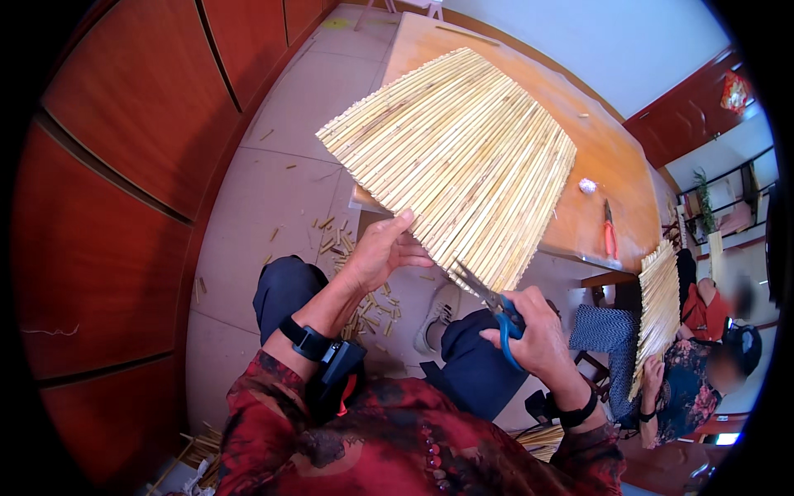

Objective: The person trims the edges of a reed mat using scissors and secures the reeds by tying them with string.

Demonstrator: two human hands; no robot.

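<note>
A mat of pale reed stalks [463, 157], laid side by side, rests partly on the wooden table [608, 153] and juts over its near edge. My left hand [385, 252] grips the mat's near left edge, thumb on top and fingers beneath. In my right hand [529, 331] is a pair of scissors [500, 307] with blue handles. Their dark blades meet the stalk ends at the mat's near edge; how far apart the blades are is hard to make out.
Pliers with red handles [609, 231] and a ball of white string [587, 186] lie on the table. Cut stalk pieces [372, 314] litter the floor by my feet. Red-brown cabinets [107, 240] line the left. At right, a seated person [691, 380] holds another reed mat [657, 306].
</note>
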